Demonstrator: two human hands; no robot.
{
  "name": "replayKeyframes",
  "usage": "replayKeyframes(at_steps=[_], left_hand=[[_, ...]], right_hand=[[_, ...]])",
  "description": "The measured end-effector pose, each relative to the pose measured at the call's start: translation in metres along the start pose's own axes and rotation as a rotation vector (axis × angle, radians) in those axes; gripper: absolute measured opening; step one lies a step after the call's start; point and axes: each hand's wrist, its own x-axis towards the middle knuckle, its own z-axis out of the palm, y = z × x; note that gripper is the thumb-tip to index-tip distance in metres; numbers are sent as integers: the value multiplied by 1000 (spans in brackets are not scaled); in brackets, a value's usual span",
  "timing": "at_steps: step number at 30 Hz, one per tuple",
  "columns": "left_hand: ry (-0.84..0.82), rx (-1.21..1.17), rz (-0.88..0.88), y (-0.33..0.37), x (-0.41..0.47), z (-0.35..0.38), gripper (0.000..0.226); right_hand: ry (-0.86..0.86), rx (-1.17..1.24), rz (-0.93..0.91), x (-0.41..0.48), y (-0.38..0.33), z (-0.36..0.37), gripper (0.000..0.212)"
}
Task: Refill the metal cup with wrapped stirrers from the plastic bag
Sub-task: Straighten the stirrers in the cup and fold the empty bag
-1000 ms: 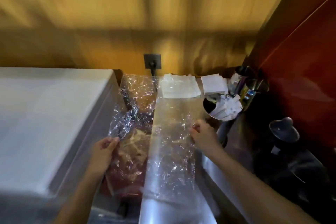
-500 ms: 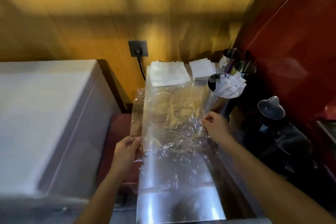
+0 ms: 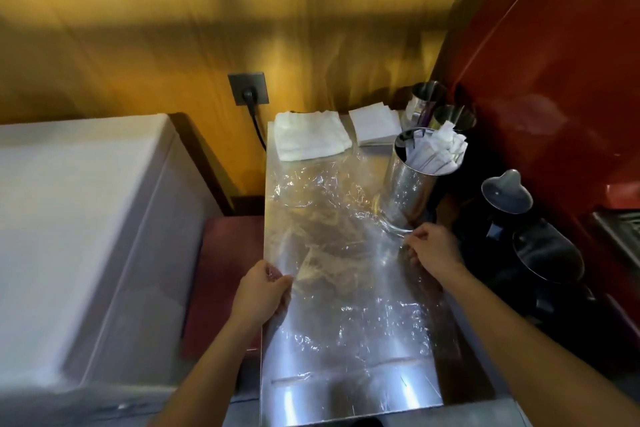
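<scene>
A clear, crinkled plastic bag (image 3: 346, 253) lies spread flat over the shiny metal counter (image 3: 311, 399). My left hand (image 3: 259, 291) pinches its left edge and my right hand (image 3: 431, 246) pinches its right edge, near the base of the metal cup (image 3: 408, 191). The cup stands upright at the counter's right side with several white wrapped stirrers (image 3: 440, 149) sticking out of it. I cannot make out any stirrers inside the bag.
A folded white cloth (image 3: 308, 139) and a napkin stack (image 3: 374, 123) lie at the counter's far end, with two more metal cups (image 3: 440, 107) behind. Dark kettles (image 3: 526, 236) stand right of the counter. A white appliance (image 3: 76, 236) is at the left, a wall socket (image 3: 247, 88) beyond.
The bag has been brought rightward from the gap beside the white appliance and now lies flat on the counter. Both hands moved with it, still holding its edges.
</scene>
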Motion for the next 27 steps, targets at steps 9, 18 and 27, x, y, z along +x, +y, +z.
replayKeyframes(at_steps=[9,18,27], left_hand=[[-113,677,-43,33,2,-27,41],[43,385,572,127,-3,4,20],[-192,413,744,211,18,67,101]], right_hand=[[-16,-167,-64,1,2,-13,13],[161,4,-147,7,-24,-60,23],[117,201,-240,25,-73,-111,32]])
